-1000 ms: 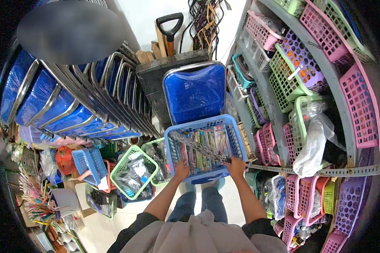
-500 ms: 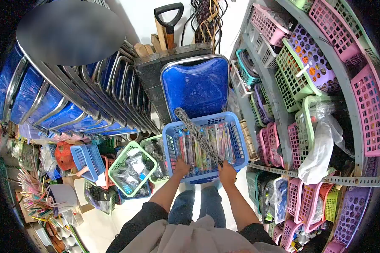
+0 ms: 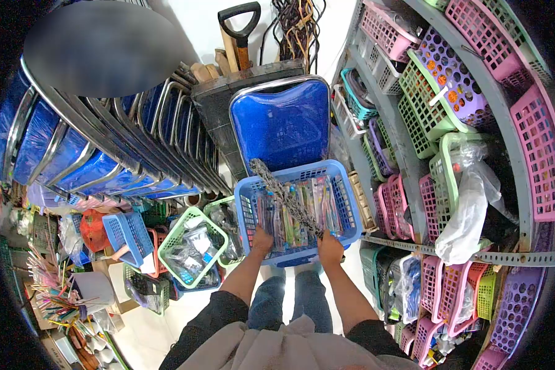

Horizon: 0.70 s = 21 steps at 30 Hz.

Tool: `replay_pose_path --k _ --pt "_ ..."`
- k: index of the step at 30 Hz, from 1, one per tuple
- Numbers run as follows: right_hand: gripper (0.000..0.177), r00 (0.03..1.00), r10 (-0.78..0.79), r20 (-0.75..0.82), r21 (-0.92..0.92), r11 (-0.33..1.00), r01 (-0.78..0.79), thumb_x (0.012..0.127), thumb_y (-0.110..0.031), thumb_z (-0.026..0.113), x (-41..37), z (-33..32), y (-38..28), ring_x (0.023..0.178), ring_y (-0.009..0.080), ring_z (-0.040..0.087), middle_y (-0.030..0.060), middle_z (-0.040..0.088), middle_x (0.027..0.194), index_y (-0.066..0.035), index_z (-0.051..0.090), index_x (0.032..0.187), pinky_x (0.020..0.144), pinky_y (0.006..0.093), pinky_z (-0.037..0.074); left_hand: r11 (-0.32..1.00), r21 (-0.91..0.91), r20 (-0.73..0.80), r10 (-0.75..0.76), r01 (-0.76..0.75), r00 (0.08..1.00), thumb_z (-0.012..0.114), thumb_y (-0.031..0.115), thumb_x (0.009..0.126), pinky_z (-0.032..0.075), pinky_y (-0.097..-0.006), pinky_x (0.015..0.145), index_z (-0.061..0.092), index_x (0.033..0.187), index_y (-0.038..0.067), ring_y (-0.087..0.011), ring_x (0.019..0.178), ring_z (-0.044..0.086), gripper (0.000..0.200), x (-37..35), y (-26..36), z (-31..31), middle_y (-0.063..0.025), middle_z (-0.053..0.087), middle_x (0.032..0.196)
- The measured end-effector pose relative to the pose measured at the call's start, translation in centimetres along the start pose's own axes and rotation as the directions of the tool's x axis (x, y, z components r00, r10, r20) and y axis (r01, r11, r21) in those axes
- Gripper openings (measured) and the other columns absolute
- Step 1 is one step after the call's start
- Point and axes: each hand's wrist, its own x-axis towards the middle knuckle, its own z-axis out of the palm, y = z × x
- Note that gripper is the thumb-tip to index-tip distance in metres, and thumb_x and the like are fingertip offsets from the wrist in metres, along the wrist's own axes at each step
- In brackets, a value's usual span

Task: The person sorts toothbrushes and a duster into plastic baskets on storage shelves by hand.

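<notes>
A blue plastic basket (image 3: 246, 213) holds several thin packaged items (image 3: 299, 216) in clear wrapping, standing side by side. My left hand (image 3: 262, 242) grips the near edge of the basket toward its left corner. Near the right corner, my right hand (image 3: 331, 248) is closed at the same edge, beside the lower end of a speckled dark grey strip (image 3: 283, 196) lying diagonally over the contents. The fingers of both hands are partly hidden by the basket. Directly behind the basket is a blue chair back (image 3: 280, 126) with a metal frame.
Stacked blue chairs (image 3: 92, 166) fill the left. Metal shelving (image 3: 505, 123) with pink, green and purple baskets stands at the right. A light green basket (image 3: 193, 280) of bagged items lies low left, near colourful sticks (image 3: 55, 290). A black shovel handle (image 3: 239, 24) rises behind.
The view has shifted slightly. The speckled strip's upper end sits a little farther left over the basket. Both hands remain at the basket's near edge.
</notes>
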Motion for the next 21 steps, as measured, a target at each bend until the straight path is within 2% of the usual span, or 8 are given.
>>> replay_pose_path --k 4,7,9,10,13,16,19,21 --pt "0.037 1.0 0.002 -0.014 0.011 1.0 -0.001 0.083 -0.034 0.058 0.0 -0.2 -0.3 0.07 0.0312 0.063 0.0132 0.063 0.077 -0.006 0.05 0.106 0.06 0.042 0.051 0.958 -0.23 -0.035 0.168 -0.171 0.985 0.059 0.012 0.076 0.052 -0.0432 0.065 0.049 0.111 -0.001 -0.0313 0.073 0.064 0.039 3.0 -4.3 2.1 -0.0206 0.062 0.087" --pt "0.037 1.0 0.011 0.029 0.03 0.999 -0.012 0.085 -0.036 0.056 0.0 -0.7 -0.4 0.072 0.0311 0.064 0.0132 0.063 0.08 -0.006 0.05 0.106 0.062 0.0419 0.051 0.914 -0.405 0.016 -0.027 0.031 1.0 0.067 0.016 0.069 0.05 -0.0431 0.073 0.052 0.11 -0.002 -0.0377 0.083 0.062 0.047 1.2 -3.0 0.2 -0.0218 0.063 0.096" --pt "0.039 0.996 0.031 0.079 0.029 0.999 -0.033 0.085 -0.039 0.054 0.4 -1.2 -0.5 0.076 0.0322 0.064 0.0147 0.064 0.082 -0.006 0.051 0.107 0.066 0.0426 0.051 0.564 -0.79 0.304 0.021 0.239 0.953 0.067 0.013 0.069 0.05 -0.0381 0.067 0.053 0.105 -0.001 -0.0267 0.075 0.061 0.04 -2.3 -0.8 -2.8 -0.0128 0.062 0.088" --pt "0.042 0.988 0.054 0.143 0.024 0.998 -0.057 0.086 -0.042 0.052 0.4 -1.4 -0.6 0.08 0.0332 0.064 0.0161 0.064 0.085 -0.006 0.052 0.107 0.069 0.0434 0.051 0.613 -0.758 0.26 -0.032 0.224 0.965 0.064 0.011 0.072 0.048 -0.0322 0.061 0.055 0.102 0.001 -0.0172 0.072 0.056 0.033 -6.0 2.5 -6.2 -0.0058 0.059 0.083" --pt "0.052 0.996 -0.058 0.072 0.227 0.973 0.04 0.082 -0.05 0.054 -0.3 -3.2 -0.2 0.082 0.0377 0.062 0.0206 0.064 0.088 -0.004 0.059 0.107 0.071 0.0476 0.049 0.38 -0.885 0.357 0.178 0.271 0.917 0.061 0.01 0.075 0.044 -0.0297 0.054 0.056 0.098 0.001 -0.0143 0.07 0.054 0.025 -8.5 2.6 -9.5 -0.0056 0.059 0.084" --pt "0.057 0.993 -0.086 0.084 0.365 0.93 0.05 0.082 -0.054 0.053 -2.3 -5.4 0.1 0.088 0.0408 0.059 0.0238 0.062 0.093 -0.002 0.058 0.105 0.075 0.0474 0.047 0.33 -0.907 0.357 0.273 0.261 0.893 0.062 0.02 0.08 0.03 -0.0247 0.048 0.057 0.073 0.011 -0.0092 0.051 0.041 0.012 -11.7 3.0 -13.3 0.0043 0.045 0.061" --pt "0.059 0.998 0.009 0.067 0.447 0.894 -0.039 0.082 -0.052 0.055 -5.5 -4.6 0.2 0.087 0.043 0.058 0.0272 0.061 0.093 0.0 0.055 0.111 0.075 0.0468 0.046 0.349 -0.879 0.438 0.315 0.326 0.842 0.067 0.021 0.077 0.039 -0.0278 0.06 0.051 0.097 0.011 -0.0073 0.074 0.048 0.028 -13.8 2.8 -16.9 0.0018 0.052 0.084" --pt "0.053 0.993 -0.036 -0.113 0.635 0.766 0.1 0.082 -0.044 0.06 -9.0 -5.5 0.2 0.085 0.042 0.059 0.0269 0.062 0.092 0.002 0.057 0.108 0.073 0.0447 0.046 0.401 -0.872 0.417 0.304 0.282 0.857 0.069 0.025 0.076 0.042 -0.0301 0.066 0.045 0.115 0.013 -0.0113 0.085 0.049 0.047 -15.2 4.2 -19.0 -0.0007 0.051 0.098"
